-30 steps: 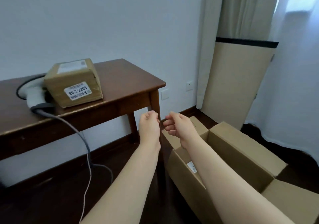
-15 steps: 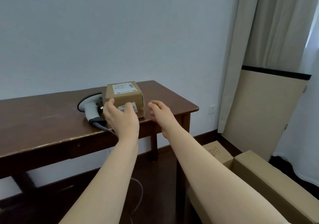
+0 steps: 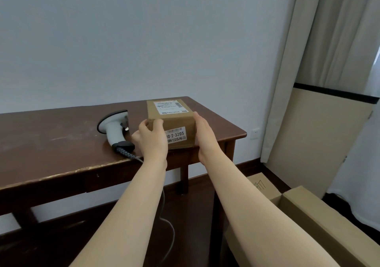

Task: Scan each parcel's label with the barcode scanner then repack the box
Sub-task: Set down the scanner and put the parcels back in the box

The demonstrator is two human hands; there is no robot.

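Both grips are on the parcel (image 3: 171,118). Left grip (image 3: 152,141) holds its near left corner, fingers (image 3: 158,123) curled over the top edge and thumb against the left side. Right grip (image 3: 205,137) lies flat along the right side, fingers straight and pressed to the cardboard; I cannot see its thumb. Between them they have the parcel squeezed from either side.

The parcel stands at the right end of the surface (image 3: 51,143), close to the near edge. From here I cannot tell whether its base rests on the wood or is just raised. A white label (image 3: 169,107) covers much of its top. A smaller sticker (image 3: 176,136) sits on the near face, its left end hidden behind the left grip.

Just to the left of the parcel the scanner (image 3: 114,127) lies on the surface, head toward the wall (image 3: 144,40), handle toward the near edge. Its cable (image 3: 125,153) coils off the handle, runs over the edge and hangs down behind the left forearm.

Down on the floor (image 3: 195,215) at the right stands the box (image 3: 308,215), flaps open. A pale curtain (image 3: 329,40) hangs behind it.
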